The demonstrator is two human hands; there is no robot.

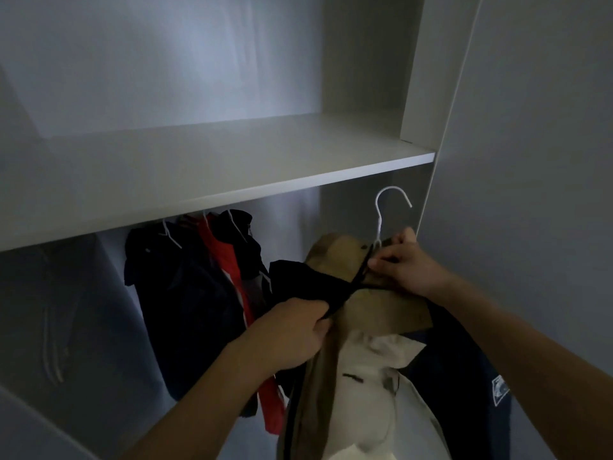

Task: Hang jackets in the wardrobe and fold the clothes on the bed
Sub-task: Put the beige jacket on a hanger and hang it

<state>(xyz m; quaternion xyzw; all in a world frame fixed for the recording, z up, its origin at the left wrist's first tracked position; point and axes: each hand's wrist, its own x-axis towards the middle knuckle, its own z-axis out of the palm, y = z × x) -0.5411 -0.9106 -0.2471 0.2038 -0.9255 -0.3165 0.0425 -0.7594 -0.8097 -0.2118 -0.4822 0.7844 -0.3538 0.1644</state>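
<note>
A: Where is the jacket?

B: The tan jacket (358,313) with the pale lining fills the lower centre-right of the frame, on a white hanger (381,224) whose hook rises free, just under the front edge of the white shelf (232,167) and close to the wardrobe's right side panel (428,194). I cannot see a rail, so I cannot tell whether the hook is on anything.

A: And the hands?

B: The right hand (408,263), right of centre, has its fingers curled and pinching at the hanger's neck by the collar. The left hand (295,330), at centre, is clenched round dark fabric (308,280) that stretches up toward the collar as a thin black strip.

A: What flanks it?

B: To the left, under the shelf, hang dark jackets (185,293) and a red garment (232,270) on white hangers, touching each other. Between them and the tan jacket there is a narrow strip of lit back wall, partly covered by the dark fabric. A navy garment (464,376) with a patch hangs at the lower right, against the tan jacket.

A: Further left?

B: Dim wardrobe interior; blurred there.
</note>
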